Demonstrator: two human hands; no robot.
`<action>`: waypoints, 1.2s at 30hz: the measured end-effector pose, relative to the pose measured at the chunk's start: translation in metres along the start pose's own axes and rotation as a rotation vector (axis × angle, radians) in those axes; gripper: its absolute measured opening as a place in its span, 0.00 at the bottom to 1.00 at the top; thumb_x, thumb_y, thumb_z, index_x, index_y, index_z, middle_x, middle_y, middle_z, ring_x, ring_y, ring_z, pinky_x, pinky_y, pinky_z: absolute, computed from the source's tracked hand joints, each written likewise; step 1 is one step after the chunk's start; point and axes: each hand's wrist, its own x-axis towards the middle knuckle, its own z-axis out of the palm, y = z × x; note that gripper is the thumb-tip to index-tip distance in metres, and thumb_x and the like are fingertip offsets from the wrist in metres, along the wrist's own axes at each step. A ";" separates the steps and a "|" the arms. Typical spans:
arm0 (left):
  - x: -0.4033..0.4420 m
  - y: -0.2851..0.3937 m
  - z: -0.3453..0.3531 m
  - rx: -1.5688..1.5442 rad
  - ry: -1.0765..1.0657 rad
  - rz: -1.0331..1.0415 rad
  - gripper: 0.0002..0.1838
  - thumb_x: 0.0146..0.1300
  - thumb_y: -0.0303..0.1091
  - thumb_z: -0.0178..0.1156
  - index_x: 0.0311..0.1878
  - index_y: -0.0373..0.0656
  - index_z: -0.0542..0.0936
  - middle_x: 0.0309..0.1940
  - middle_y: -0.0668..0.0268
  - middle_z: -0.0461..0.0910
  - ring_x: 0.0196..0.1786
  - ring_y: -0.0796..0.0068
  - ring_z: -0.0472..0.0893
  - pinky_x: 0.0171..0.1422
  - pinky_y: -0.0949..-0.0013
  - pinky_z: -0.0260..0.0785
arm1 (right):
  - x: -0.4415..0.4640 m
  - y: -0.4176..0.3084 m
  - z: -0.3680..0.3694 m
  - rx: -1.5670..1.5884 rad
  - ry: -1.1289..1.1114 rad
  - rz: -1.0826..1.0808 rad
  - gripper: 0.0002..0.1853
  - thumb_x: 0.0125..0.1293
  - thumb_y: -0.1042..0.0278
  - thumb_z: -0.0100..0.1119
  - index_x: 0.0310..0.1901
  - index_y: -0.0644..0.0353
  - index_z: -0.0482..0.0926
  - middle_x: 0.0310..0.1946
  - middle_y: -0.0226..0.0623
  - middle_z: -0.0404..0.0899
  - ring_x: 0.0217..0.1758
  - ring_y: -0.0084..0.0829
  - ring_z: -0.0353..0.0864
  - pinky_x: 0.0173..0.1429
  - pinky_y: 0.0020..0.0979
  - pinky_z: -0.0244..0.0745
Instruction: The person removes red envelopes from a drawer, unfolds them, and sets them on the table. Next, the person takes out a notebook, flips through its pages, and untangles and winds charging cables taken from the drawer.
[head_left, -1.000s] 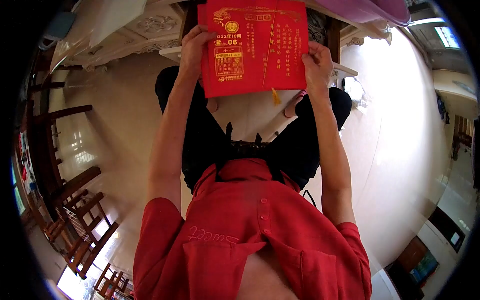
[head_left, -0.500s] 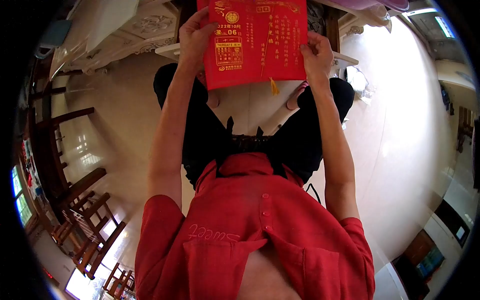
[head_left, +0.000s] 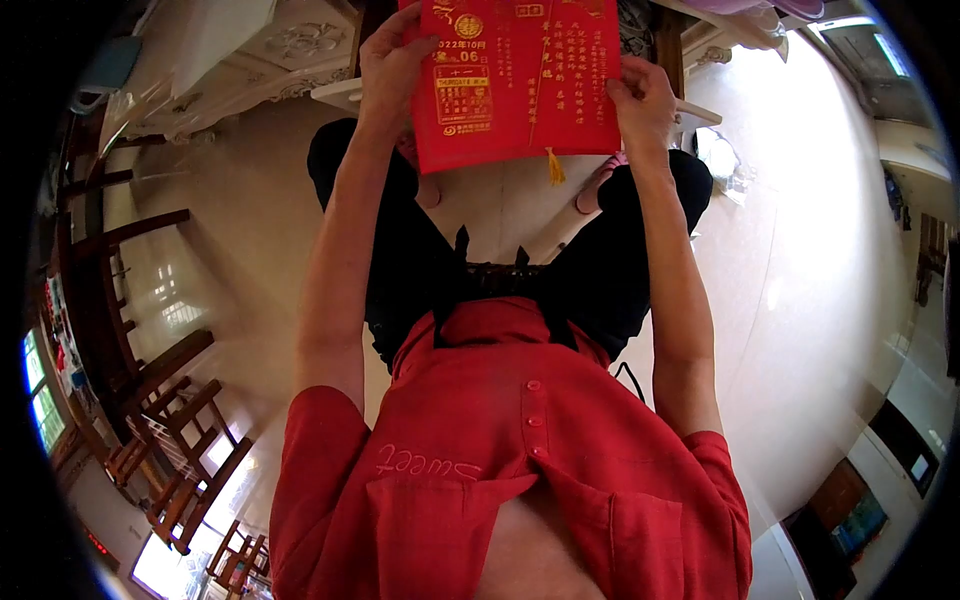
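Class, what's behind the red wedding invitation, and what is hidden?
Pale board ends jut past both sides of the red wedding invitation; floor shows below. Anything directly behind, including whether the ends join, is covered.

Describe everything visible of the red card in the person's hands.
The red card looks like stiff paper, printed in gold: a round emblem, "2022", "06" and a calendar-like block on the left, columns of Chinese characters on the right. A yellow tassel hangs past its lower edge. It is held up, roughly upright in the view, its top cut off by the frame. The left hand grips its left side, the right hand its right edge.
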 end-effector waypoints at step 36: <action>-0.004 0.040 0.017 -0.109 0.031 -0.131 0.23 0.46 0.15 0.45 0.49 0.37 0.70 0.41 0.59 0.75 0.42 0.68 0.75 0.47 0.69 0.70 | -0.001 0.002 -0.006 0.179 -0.075 0.115 0.14 0.55 0.79 0.55 0.45 0.66 0.71 0.37 0.38 0.76 0.39 0.23 0.75 0.43 0.21 0.70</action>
